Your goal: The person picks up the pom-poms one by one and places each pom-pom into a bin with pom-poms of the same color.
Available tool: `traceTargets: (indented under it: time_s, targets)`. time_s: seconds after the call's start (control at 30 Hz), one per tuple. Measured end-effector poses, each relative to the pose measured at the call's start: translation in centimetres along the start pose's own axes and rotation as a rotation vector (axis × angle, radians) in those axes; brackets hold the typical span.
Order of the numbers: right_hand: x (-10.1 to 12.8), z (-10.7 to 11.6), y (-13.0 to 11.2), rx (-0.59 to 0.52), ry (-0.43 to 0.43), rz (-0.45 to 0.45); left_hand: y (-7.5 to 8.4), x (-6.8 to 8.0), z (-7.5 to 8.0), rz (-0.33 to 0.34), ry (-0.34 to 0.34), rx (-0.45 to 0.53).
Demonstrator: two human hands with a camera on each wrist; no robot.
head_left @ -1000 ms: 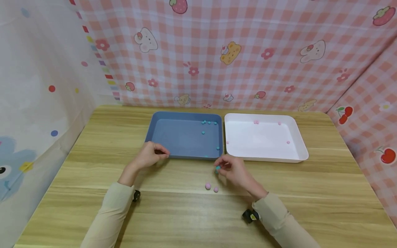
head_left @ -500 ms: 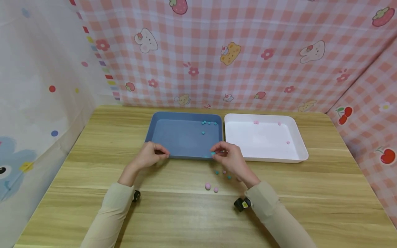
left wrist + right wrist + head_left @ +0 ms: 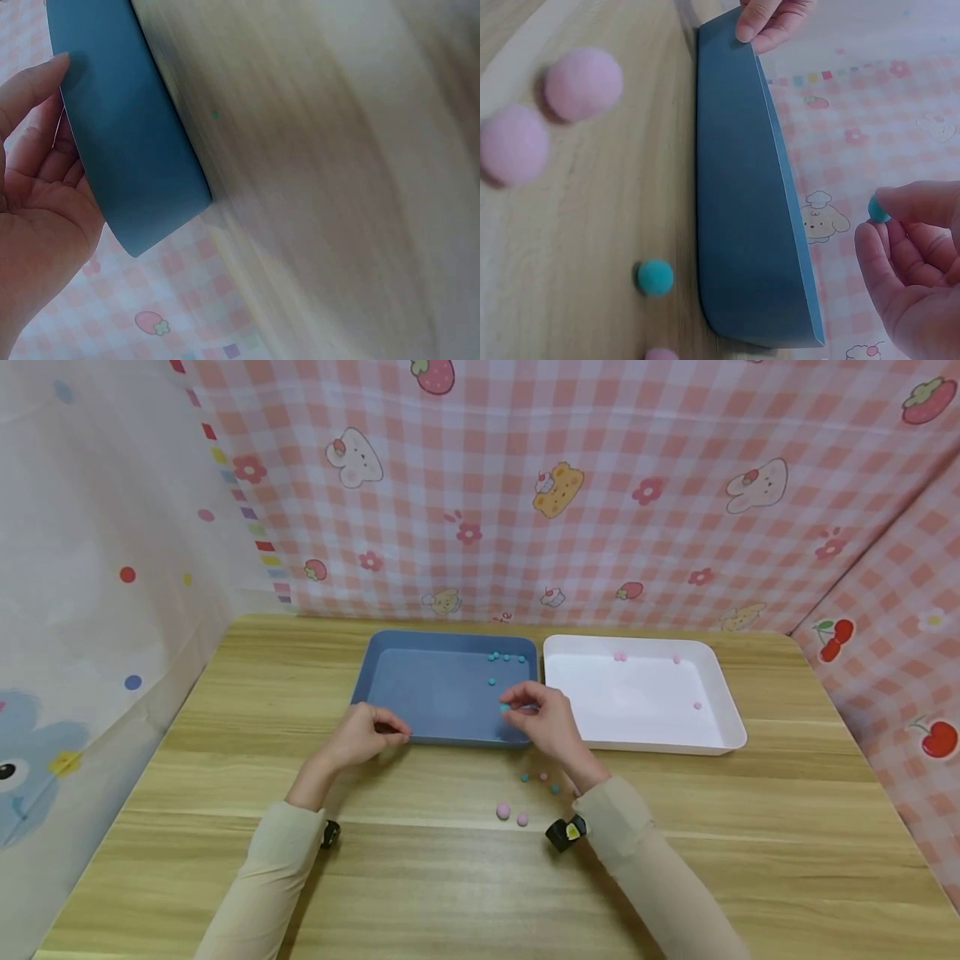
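While left hand (image 3: 365, 735) fingers grip the crosswise blue tray (image 3: 420, 693), right hand (image 3: 543, 720) pinches (fingertips only) a teal pompom (image 3: 503, 707).

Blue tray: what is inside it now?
The blue tray holds a few teal balls: three in a row by its far rim and one below. The right hand covers its near right corner, so anything there is hidden.

Blue tray (image 3: 420, 693) with teal pompoms (image 3: 506, 657) in it, white tray (image 3: 720, 710) with pink ones (image 3: 620, 656). Light wood-grain surface (image 3: 225, 860) has a mix of pink (image 3: 503, 811) and teal pompoms (image 3: 554, 789) on it. Backdrop (image 3: 600, 527) is pink gingham with strawberries, bunnies and flowers. Sleeves (image 3: 270, 877) are beige.
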State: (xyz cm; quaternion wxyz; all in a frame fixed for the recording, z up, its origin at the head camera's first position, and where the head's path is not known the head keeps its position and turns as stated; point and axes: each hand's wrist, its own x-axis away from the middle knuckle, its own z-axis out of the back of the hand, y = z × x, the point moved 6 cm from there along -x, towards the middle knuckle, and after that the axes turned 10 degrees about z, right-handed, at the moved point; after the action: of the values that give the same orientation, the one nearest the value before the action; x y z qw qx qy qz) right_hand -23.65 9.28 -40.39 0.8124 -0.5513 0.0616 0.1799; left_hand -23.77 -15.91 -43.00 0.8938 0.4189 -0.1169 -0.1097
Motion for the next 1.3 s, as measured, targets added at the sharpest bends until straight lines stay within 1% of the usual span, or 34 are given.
traceTargets:
  time_s: [0.27, 0.5, 0.77, 0.97, 1.13, 1.3]
  targets:
    - [-1.0, -0.8, 0.3, -0.036, 0.050, 0.000, -0.2, 0.0, 0.1, 0.010, -0.001, 0.003]
    - [-1.9, -1.6, 0.6, -0.043, 0.086, -0.041, -0.3, 0.0, 0.0, 0.019, 0.000, -0.005]
    - [-2.4, -2.3, 1.1, -0.102, 0.121, -0.090, -0.4, -0.1, -0.1, 0.025, -0.005, -0.002]
    - [-2.8, -2.4, 1.1, -0.097, 0.144, -0.099, -0.5, -0.3, -0.1, 0.032, -0.004, 0.002]
    - [-2.9, -2.4, 1.0, -0.115, 0.158, -0.104, -0.4, -0.3, -0.1, 0.034, -0.005, 0.011]
    - [-2.8, -2.3, 0.9, -0.122, 0.143, -0.102, -0.2, -0.2, 0.0, 0.023, -0.003, 0.016]
